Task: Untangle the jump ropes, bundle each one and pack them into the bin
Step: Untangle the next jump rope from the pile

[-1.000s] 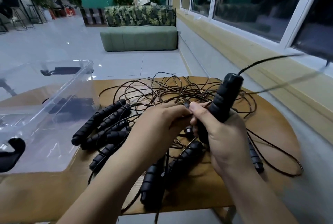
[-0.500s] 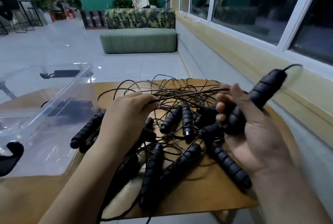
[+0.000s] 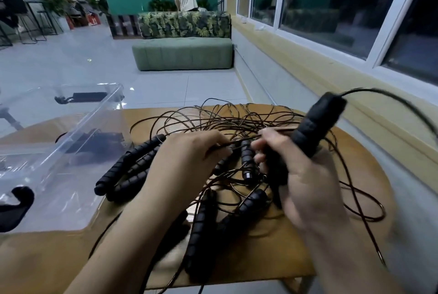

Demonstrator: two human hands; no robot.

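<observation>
A tangle of thin dark cords [image 3: 237, 123] with several black ribbed handles [image 3: 128, 165] lies on the round wooden table [image 3: 355, 175]. My right hand [image 3: 305, 180] grips one black handle [image 3: 315, 125], tilted up to the right, its cord arcing off right. It also pinches a cord stretched across to my left hand [image 3: 187, 163], which pinches that same cord above the pile. A clear plastic bin [image 3: 59, 156] stands at the left with dark items inside.
The table's edge runs close to a yellow wall below the windows on the right. A green sofa [image 3: 182, 54] stands beyond on the tiled floor. A person stands behind it, far off.
My right hand has turned palm down and swung back in toward the left, still with the handle. The two hands have come close together again, with a cord drawn taut between them.
</observation>
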